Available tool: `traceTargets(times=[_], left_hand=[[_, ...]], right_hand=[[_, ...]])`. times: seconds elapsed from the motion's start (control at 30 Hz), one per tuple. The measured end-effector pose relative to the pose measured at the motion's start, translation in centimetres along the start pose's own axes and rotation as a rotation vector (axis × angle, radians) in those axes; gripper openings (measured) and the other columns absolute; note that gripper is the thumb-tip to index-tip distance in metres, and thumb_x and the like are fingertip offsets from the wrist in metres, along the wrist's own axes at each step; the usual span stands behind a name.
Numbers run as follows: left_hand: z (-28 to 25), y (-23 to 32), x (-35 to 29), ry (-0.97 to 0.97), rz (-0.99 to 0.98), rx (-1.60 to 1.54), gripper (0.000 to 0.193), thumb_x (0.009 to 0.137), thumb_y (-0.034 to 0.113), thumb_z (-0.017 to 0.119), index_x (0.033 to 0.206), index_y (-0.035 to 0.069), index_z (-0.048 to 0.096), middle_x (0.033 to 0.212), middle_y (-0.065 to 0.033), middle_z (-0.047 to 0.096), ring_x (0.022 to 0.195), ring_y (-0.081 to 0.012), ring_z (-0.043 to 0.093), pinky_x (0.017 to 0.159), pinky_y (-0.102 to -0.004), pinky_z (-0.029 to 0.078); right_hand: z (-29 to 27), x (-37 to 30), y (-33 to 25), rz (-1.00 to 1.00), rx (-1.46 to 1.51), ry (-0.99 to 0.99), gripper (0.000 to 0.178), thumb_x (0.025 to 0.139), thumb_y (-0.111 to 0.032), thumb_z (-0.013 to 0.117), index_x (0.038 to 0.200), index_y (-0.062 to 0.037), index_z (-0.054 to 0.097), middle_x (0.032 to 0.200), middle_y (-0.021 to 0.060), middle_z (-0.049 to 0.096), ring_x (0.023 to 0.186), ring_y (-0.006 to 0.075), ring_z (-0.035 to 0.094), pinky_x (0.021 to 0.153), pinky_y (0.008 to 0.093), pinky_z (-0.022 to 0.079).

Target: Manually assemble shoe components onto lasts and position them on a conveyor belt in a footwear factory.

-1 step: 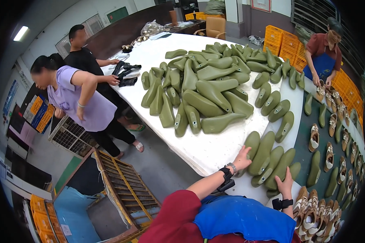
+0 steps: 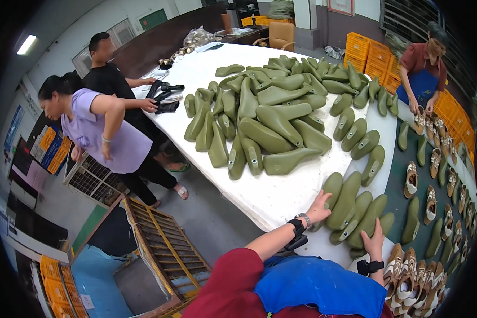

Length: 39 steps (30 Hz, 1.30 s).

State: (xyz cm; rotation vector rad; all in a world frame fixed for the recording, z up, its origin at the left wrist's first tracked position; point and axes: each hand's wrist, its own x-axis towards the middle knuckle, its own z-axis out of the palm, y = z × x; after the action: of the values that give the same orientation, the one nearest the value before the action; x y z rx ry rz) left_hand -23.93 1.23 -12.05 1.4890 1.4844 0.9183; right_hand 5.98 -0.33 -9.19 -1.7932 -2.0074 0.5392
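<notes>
A row of green shoe lasts (image 2: 346, 200) lies at the table's near right corner, between my two hands. At the row's left end, my left hand (image 2: 318, 209) is closed against the outermost last, which its fingers partly cover. My right hand (image 2: 374, 241) holds the near end of a last (image 2: 370, 217) on the right side of the row, thumb on one side and fingers on the other. A large heap of similar green lasts (image 2: 273, 123) covers the middle of the white table (image 2: 206, 177). Several single lasts (image 2: 364, 144) lie along its right edge.
To the right, a dark green surface (image 2: 392, 214) carries brown-and-white shoes (image 2: 430, 204) and more lasts. One person (image 2: 421, 74) handles shoes there. Two people (image 2: 108, 124) stand left of the table, near black items (image 2: 167, 98). A slatted cart (image 2: 164, 238) stands lower left; orange crates (image 2: 368, 55) are stacked behind.
Both hands and the row of lasts between them have shifted very slightly to the right. The person in the lilac top has turned and leaned a little to the left.
</notes>
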Motion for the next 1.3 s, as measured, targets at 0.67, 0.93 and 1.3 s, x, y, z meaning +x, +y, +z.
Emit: traceTargets(times=[0.67,0.93,1.3], left_hand=[[-18.2,-1.9,6.6,0.05,-0.419,1.157,0.107,0.055,0.046,0.078,0.14,0.015,0.022,0.131,-0.0183,0.035,0.121,-0.0324,0.039,0.099,-0.0421,0.035],[-12.8,-2.5,1.6,-0.442,-0.566,-0.103,0.078,0.075,0.068,0.057,0.094,-0.007,0.062,0.087,-0.0146,0.065,0.077,-0.0209,0.06,0.076,-0.033,0.049],[-25.9,-10.4,3.2,0.876,-0.217,0.436,0.083,0.072,0.013,0.066,0.14,0.011,0.019,0.109,-0.0293,0.057,0.103,-0.0424,0.055,0.089,-0.0443,0.044]], right_hand=[[-1.4,-1.3,-3.0,0.199,-0.153,0.049,0.08,0.071,-0.034,0.071,0.139,-0.0202,0.032,0.133,0.0135,0.044,0.12,0.0491,0.037,0.098,0.0501,0.039],[-1.2,-0.6,-3.5,0.21,-0.157,0.035,0.08,0.071,-0.034,0.071,0.139,-0.0208,0.031,0.134,0.0134,0.042,0.121,0.0497,0.036,0.098,0.0505,0.039],[-1.0,-0.5,-3.6,0.161,-0.124,0.024,0.08,0.072,-0.032,0.071,0.14,-0.019,0.031,0.133,0.015,0.044,0.12,0.0463,0.038,0.103,0.0489,0.033]])
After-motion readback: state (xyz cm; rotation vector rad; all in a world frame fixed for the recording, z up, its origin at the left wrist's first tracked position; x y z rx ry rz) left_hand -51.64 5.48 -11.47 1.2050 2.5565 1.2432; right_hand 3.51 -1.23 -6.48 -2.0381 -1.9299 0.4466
